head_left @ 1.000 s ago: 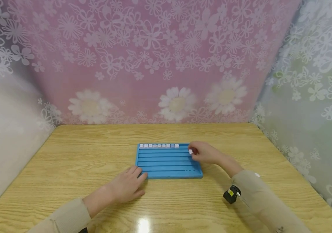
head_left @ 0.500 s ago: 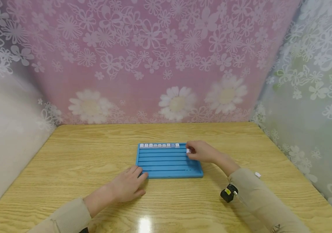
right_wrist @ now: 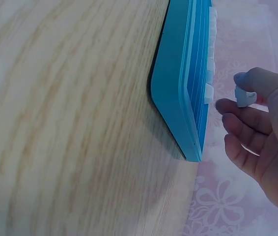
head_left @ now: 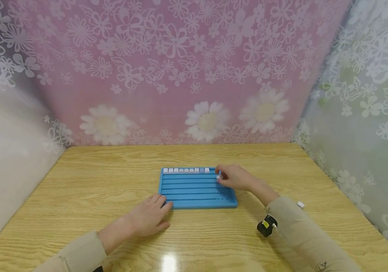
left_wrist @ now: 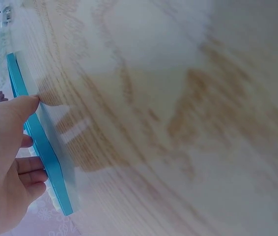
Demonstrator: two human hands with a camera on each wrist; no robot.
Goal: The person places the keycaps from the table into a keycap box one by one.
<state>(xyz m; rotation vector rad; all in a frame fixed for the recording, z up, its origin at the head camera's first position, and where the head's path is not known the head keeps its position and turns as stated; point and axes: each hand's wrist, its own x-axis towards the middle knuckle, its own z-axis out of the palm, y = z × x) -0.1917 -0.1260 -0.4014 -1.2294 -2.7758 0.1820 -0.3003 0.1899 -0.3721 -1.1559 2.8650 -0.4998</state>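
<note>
A blue ridged tray (head_left: 194,191) lies on the wooden table, with a row of several white and pale-blue keycaps (head_left: 181,170) along its far edge. My right hand (head_left: 237,177) is over the tray's far right part, pinching a white keycap (right_wrist: 245,97) between thumb and index finger. The other fingers of that hand are loosely bent in the right wrist view. At the tray's near left corner rests my left hand (head_left: 147,217), its relaxed fingers touching the edge. In the left wrist view the thumb (left_wrist: 23,105) overlaps the blue side.
One loose white keycap (head_left: 300,204) lies on the table (head_left: 112,170) to the right, beside the right sleeve. A black wrist camera (head_left: 267,226) hangs under the right forearm. Flowered curtains (head_left: 194,75) stand behind and at the right of the table.
My right hand has shifted slightly left over the tray with the pinched keycap, which has tilted a little. The left hand and the tray stay in place.
</note>
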